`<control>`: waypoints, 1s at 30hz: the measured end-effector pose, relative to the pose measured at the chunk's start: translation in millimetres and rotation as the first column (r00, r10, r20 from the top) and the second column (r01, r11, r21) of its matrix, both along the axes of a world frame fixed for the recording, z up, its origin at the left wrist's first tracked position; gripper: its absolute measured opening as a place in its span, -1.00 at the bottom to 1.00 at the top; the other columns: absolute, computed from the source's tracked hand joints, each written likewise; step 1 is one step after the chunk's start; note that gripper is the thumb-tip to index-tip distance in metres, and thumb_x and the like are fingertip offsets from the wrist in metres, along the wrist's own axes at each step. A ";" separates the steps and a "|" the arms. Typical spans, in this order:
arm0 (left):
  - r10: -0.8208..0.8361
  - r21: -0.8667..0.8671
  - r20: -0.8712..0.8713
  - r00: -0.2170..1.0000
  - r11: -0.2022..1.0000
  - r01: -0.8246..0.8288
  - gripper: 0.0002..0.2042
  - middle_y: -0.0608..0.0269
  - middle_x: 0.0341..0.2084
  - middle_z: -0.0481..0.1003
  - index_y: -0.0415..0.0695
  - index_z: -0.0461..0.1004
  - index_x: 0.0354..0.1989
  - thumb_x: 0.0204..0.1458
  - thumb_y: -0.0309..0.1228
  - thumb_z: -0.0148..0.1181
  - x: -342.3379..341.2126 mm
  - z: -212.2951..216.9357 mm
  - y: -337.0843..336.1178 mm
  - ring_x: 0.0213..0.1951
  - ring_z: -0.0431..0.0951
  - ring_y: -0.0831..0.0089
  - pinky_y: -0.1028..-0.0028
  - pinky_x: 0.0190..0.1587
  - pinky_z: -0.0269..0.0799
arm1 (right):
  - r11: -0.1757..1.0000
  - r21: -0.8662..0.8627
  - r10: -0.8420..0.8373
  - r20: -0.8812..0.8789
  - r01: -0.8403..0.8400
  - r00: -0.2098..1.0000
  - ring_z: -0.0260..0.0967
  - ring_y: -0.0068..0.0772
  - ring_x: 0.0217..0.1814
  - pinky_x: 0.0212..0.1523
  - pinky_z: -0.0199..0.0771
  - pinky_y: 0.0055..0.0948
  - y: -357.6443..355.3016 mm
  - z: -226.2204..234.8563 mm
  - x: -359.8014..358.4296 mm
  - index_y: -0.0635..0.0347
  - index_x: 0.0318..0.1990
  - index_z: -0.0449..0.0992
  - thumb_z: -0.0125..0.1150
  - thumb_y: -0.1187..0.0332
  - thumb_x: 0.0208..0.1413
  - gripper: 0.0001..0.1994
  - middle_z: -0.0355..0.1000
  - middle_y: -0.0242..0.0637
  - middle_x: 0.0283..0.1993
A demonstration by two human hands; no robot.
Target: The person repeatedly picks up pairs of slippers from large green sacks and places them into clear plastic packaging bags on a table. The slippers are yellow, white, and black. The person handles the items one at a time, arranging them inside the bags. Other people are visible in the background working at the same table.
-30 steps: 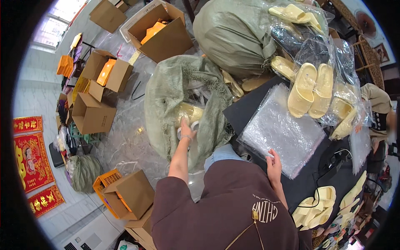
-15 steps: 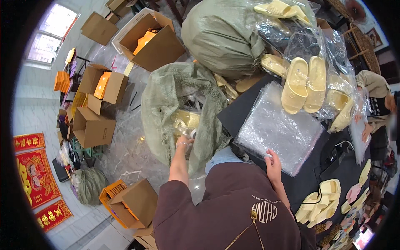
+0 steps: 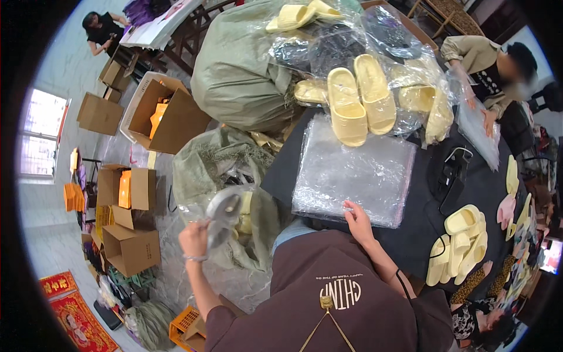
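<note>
My left hand (image 3: 194, 237) grips a clear plastic bag (image 3: 224, 216) with a pale yellow slipper inside, lifted out of the open grey-green sack (image 3: 205, 170) on the floor to my left. My right hand (image 3: 358, 220) rests on the near edge of a stack of clear plastic bags (image 3: 355, 170) on the dark table (image 3: 422, 217); its fingers lie flat on the top sheet. A pair of yellow slippers (image 3: 359, 102) lies just beyond the stack.
A large full grey-green sack (image 3: 237, 70) stands behind. Open cardboard boxes (image 3: 164, 117) line the floor at left. More yellow slippers (image 3: 460, 240) lie at the table's right. A person in a beige top (image 3: 481, 58) works across the table; another person (image 3: 102, 29) stands far off.
My left hand has pulled a bagged slipper up out of the sack and toward me. My right hand has stayed on the bag stack. My view has tilted toward the table.
</note>
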State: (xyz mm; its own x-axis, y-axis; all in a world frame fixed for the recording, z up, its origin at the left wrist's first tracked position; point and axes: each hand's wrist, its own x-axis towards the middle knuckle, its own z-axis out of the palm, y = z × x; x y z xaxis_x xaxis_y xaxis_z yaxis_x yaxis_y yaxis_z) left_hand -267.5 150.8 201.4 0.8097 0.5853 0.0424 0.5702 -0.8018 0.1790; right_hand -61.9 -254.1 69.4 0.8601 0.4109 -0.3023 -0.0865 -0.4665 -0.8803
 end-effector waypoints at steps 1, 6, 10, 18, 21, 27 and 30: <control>-0.046 0.024 0.040 0.998 0.999 0.045 -0.83 0.03 -0.57 0.48 -0.17 0.46 -0.57 -0.08 -0.38 0.26 7.5 29.7 -2.1 -0.51 0.48 0.13 0.32 -0.47 0.34 | 1.000 0.023 -0.006 -0.012 0.007 1.000 0.40 -0.31 -0.09 -0.11 0.40 -0.42 0.2 -0.9 1.5 0.24 0.06 0.37 0.03 0.41 0.13 -0.67 0.40 -0.19 0.02; -0.280 -0.119 0.365 0.888 0.932 0.343 -0.90 0.10 -0.54 0.50 -0.25 0.56 -0.42 -0.16 -0.58 0.21 56.5 142.7 -26.7 -0.45 0.49 0.24 0.35 -0.28 0.38 | 0.980 0.193 -0.018 -0.146 0.047 0.989 0.38 -0.37 -0.01 -0.07 0.39 -0.46 7.9 7.7 10.0 0.25 0.15 0.28 0.06 0.42 0.13 -0.60 0.36 -0.22 0.10; 0.178 -0.683 0.528 0.830 0.670 0.291 -0.87 0.20 -0.50 0.52 -0.32 0.52 -0.49 -0.16 -0.49 0.19 92.1 158.3 -39.3 -0.40 0.50 0.44 0.44 -0.24 0.41 | 0.931 0.355 -0.052 -0.100 0.084 0.994 0.27 -0.27 0.17 0.10 0.29 -0.35 12.6 23.4 20.1 0.20 0.28 0.09 0.13 0.32 0.11 -0.41 0.22 -0.14 0.23; 0.299 -0.922 0.258 0.919 -0.207 0.327 -0.82 0.32 -0.43 0.49 -0.17 0.44 -0.32 0.05 -0.31 0.15 226.5 39.6 -87.8 -0.40 0.51 0.50 0.49 -0.30 0.45 | 0.481 0.800 -0.202 -0.298 0.359 0.933 0.22 -0.56 -0.03 -0.01 0.20 -0.51 -41.2 6.3 55.8 0.26 0.17 0.18 0.07 0.27 0.18 -0.54 0.30 -0.34 -0.03; 0.334 -0.836 0.050 0.941 -0.502 0.222 -0.84 0.34 -0.38 0.50 -0.14 0.44 -0.23 0.11 -0.33 0.10 260.7 -36.3 -121.6 -0.39 0.51 0.50 0.48 -0.25 0.48 | 0.759 0.464 -0.447 -0.138 0.457 0.884 0.15 -0.71 -0.28 -0.23 0.20 -0.59 -61.0 39.8 65.7 0.27 -0.04 0.34 0.12 0.27 0.16 -0.69 0.28 -0.51 -0.32; 0.271 -0.757 -0.088 0.958 -0.643 0.112 -0.79 0.26 -0.32 0.50 -0.17 0.44 -0.19 0.13 -0.30 0.09 265.4 -64.1 -162.1 -0.33 0.52 0.45 0.44 -0.21 0.50 | 0.552 0.510 -0.657 -0.222 0.660 0.721 0.35 -0.63 -0.15 -0.14 0.30 -0.64 -102.9 37.9 70.1 0.33 0.08 0.34 0.09 0.27 0.18 -0.61 0.44 -0.36 -0.17; 0.491 -0.807 -0.050 0.870 -0.533 0.254 -0.73 0.18 -0.31 0.50 -0.22 0.39 -0.13 0.16 -0.26 0.05 249.1 38.1 -189.8 -0.28 0.53 0.38 0.35 -0.16 0.52 | 0.597 0.340 -0.725 -0.160 0.726 0.670 0.36 -0.60 -0.18 -0.17 0.33 -0.57 -99.2 34.6 56.8 0.30 0.03 0.39 0.04 0.23 0.21 -0.65 0.45 -0.37 -0.22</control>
